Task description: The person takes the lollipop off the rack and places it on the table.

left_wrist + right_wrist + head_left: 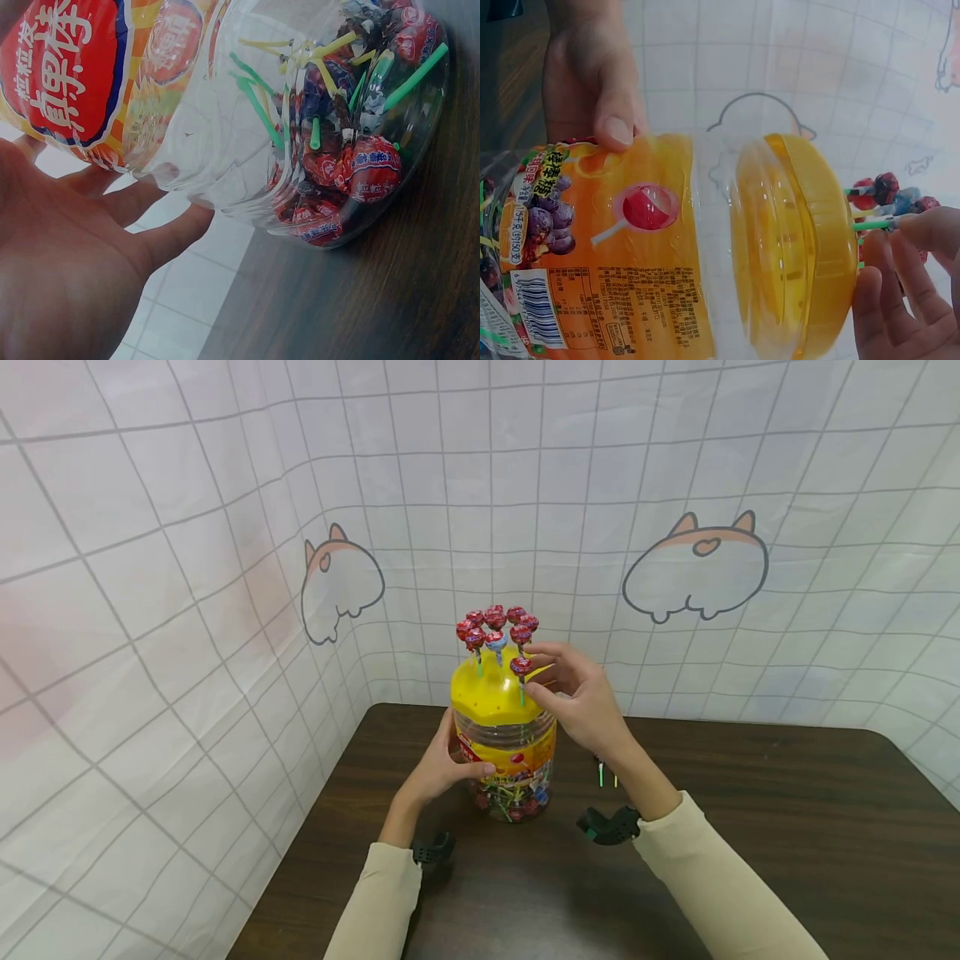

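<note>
A clear candy jar (525,762) with an orange label and a yellow lid (480,693) stands upright on the table. My left hand (437,767) grips its left side, thumb across the front of the label. Over the lid, my right hand (577,697) pinches the green stick (875,224) of a red-wrapped lollipop (521,667), stick pointing down at the lid's top. Several red-wrapped lollipops (495,617) and a blue one (497,642) stand in the lid, heads up. More wrapped lollipops (373,169) lie loose in the jar's bottom.
On the dark wooden table (750,793), a green stick (601,774) and a yellow stick (616,781) show beside my right forearm, their other ends hidden behind it. A white grid-patterned curtain (525,485) hangs behind the table and along its left side.
</note>
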Motion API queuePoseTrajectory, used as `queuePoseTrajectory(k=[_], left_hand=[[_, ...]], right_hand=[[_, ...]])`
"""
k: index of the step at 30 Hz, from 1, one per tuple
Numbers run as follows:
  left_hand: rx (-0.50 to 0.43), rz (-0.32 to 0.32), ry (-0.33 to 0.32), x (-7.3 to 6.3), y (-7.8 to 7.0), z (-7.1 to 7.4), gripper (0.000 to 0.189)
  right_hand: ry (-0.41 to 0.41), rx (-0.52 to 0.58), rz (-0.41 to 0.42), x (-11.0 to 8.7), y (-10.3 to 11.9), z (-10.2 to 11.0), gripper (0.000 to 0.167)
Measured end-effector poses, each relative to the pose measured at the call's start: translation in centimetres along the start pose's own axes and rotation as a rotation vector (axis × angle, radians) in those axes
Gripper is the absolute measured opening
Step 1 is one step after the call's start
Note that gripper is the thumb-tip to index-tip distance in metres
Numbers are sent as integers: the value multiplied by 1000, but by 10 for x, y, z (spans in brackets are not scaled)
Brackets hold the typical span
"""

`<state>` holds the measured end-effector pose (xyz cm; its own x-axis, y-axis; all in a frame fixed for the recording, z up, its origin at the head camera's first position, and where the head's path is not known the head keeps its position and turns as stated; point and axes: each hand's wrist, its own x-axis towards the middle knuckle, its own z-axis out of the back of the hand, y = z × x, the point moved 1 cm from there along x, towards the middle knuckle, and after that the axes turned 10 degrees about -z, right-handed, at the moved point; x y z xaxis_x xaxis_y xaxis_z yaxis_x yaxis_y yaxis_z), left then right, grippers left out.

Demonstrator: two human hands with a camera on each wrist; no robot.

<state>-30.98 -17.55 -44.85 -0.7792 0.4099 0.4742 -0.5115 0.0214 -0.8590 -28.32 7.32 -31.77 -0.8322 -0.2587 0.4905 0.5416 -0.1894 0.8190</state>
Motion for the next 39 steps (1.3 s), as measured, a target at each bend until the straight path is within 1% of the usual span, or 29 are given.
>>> queuePoseTrajectory(k=[4,11,16,20,25,29,33,39], left_hand=[[2,6,4,0,1,0,104],[-4,-1,14,1,3,0,102],[-2,-3,16,2,2,0,101],[19,2,14,2,2,1,102],[3,-10,18,2,3,1,103],[-7,-17,18,1,3,1,102],[-7,-13,16,0,4,0,103],[-2,-6,12,0,3,1,102]], right_hand=[[1,0,-1,1,1,-1,44],[0,4,25,1,3,-2,44],[-21,32,59,4,8,-1,43],[-45,40,76,6,14,2,43],[-67,67,59,2,20,8,42],[-70,99,37,-1,20,14,43],[-84,130,19,-7,15,20,43],[-137,187,-6,-18,0,31,41]])
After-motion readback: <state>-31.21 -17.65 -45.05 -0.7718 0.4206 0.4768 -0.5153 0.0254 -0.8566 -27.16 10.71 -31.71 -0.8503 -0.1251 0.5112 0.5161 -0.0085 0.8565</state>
